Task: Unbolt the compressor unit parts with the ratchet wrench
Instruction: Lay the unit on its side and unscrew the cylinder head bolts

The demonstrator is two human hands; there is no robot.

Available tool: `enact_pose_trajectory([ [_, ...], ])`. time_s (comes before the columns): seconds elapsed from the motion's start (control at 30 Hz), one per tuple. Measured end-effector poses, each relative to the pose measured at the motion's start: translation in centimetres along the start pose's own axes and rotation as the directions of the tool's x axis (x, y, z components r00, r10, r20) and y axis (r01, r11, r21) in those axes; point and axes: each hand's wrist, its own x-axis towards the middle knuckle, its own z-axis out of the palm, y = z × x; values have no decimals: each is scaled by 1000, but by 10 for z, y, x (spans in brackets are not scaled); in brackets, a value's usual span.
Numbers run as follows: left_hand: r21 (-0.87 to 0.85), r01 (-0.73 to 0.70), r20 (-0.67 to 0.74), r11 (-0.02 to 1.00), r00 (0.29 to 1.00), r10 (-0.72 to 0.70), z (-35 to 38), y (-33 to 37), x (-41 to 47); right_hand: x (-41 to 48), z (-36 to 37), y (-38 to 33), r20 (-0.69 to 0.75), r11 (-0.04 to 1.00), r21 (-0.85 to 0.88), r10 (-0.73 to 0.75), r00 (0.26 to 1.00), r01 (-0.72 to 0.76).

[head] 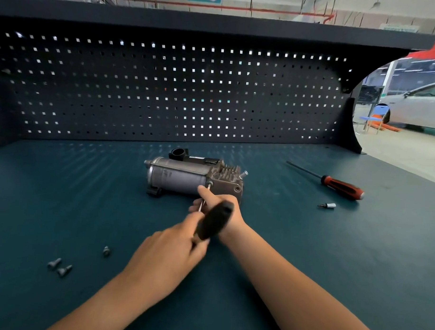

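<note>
**Compressor unit** (179, 178): grey cylinder with a finned head. It lies on its side at the middle of the surface (62, 196), head end to the right.

**Ratchet wrench** (214, 222): dark handle, blurred. Its thin shaft runs far-left to a bolt (210, 184) on the near face of the head.

**Left grip** (169, 257): curled round the near end of the handle.

**Right grip** (216, 204): appears to pinch the shaft, forefinger stretched toward the bolt. Blur hides the exact contact.

**Loose stock:** three bolts (64, 270) at near left. A red-handled screwdriver (341, 185) and a small bit socket (327, 206) lie at right, well apart from the work.

**Handling note:** hold the shaft square to the bolt head so the bit does not ride out. Steady it with your right grip and turn with your left alone. Nothing visible clamps the unit, so it may roll; bear down lightly as you swing. Set the freed bolt with the other three.
</note>
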Motion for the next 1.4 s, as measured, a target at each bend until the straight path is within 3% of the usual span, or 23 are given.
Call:
enact_pose_trajectory([
  [0.07,223,-115,-12,968,993,121,-1,8,-1,1,-1,0,11,1000,-15,-6,1000,7],
  [0.13,407,-279,41,870,957,287,-3,4,2,2,-2,-1,42,998,-61,-17,999,19],
  [0.2,461,-349,31,816,925,379,-5,-5,5,2,-1,-2,52,997,-70,-10,999,14],
  [0.37,470,-341,58,814,933,356,-2,-6,19,8,-3,-7,62,1000,-2,23,998,-22],
  [0.43,318,-241,-24,917,965,262,2,-10,26,10,-3,-8,51,996,68,46,998,-50],
  [0.5,-53,-69,21,996,997,70,3,-9,35,12,-5,-9,53,985,155,67,996,-75],
  [0.53,-300,30,39,953,999,-19,1,-6,37,14,-6,-9,63,984,161,71,995,-81],
  [0.6,-689,179,99,702,983,-153,2,-1,39,15,-8,-11,70,989,131,64,995,-73],
  [0.67,-823,268,161,501,955,-248,4,4,37,16,-11,-11,51,998,50,34,998,-36],
  [0.77,-880,311,208,359,931,-299,7,10,32,18,-20,-9,-24,958,-271,-105,994,95],
  [0.87,-895,322,222,309,922,-318,8,8,32,19,-42,-14,-107,714,-680,-320,941,166],
  [0.93,-902,314,219,295,924,-315,7,5,33,20,-62,-17,-115,590,-799,-343,932,118],
  [1.03,-904,324,231,279,920,-318,6,3,33,26,-76,-13,-81,436,-899,-224,971,26],
  [1.1,-905,325,233,273,918,-320,7,3,33,31,-78,-10,-123,380,-925,-265,956,-13],
  [1.17,-906,323,231,272,919,-320,7,3,33,38,-81,-6,-171,375,-927,-376,911,-19],
  [1.23,-906,320,230,278,922,-312,7,2,32,46,-87,-2,-139,484,-871,-414,900,87],
  [1.33,-905,317,228,283,924,-307,7,1,33,54,-92,-2,63,655,-674,-407,911,340],
  [1.4,-892,320,221,319,925,-310,7,0,33,57,-94,-2,150,674,-611,-416,897,415],
])
